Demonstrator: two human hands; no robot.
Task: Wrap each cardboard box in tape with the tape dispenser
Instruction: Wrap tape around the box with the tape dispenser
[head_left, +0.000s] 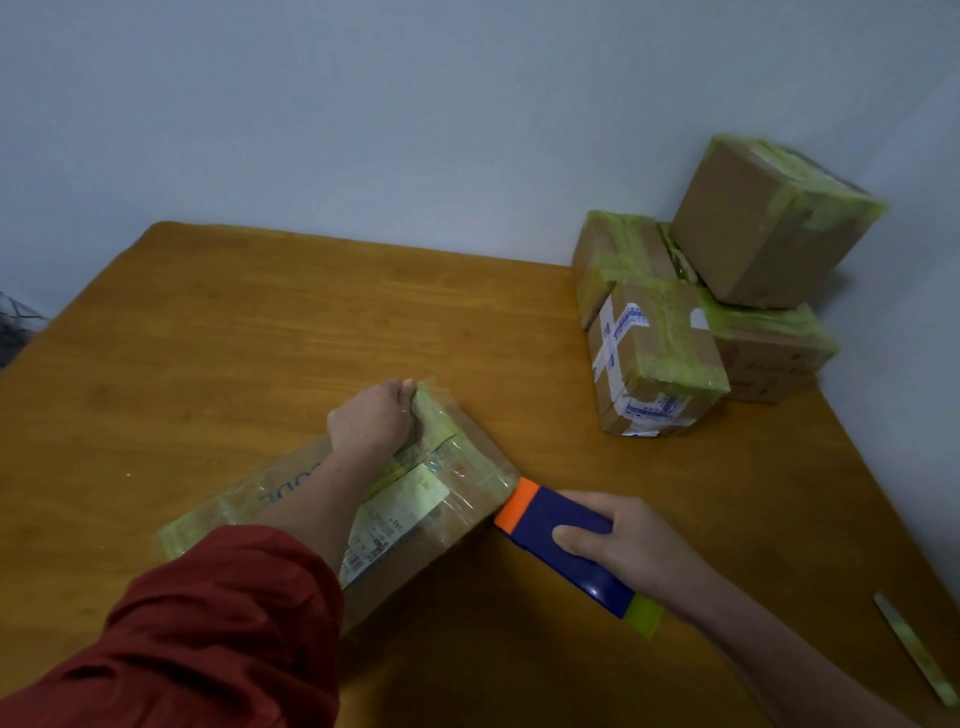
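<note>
From the head camera, a flat cardboard box (415, 499) lies near the middle of the wooden table (208, 332), already banded in yellow-green tape, and the left hand (371, 418), its arm in a red sleeve (208, 623), presses down on the box's far end with its fingers curled over that edge. The right hand (618, 545) grips the blue tape dispenser (561, 545), whose orange nose touches the box's right corner. A pile of taped boxes (717, 291) stands at the table's far right, and a loose tape strip (914, 649) lies near its right edge.
</note>
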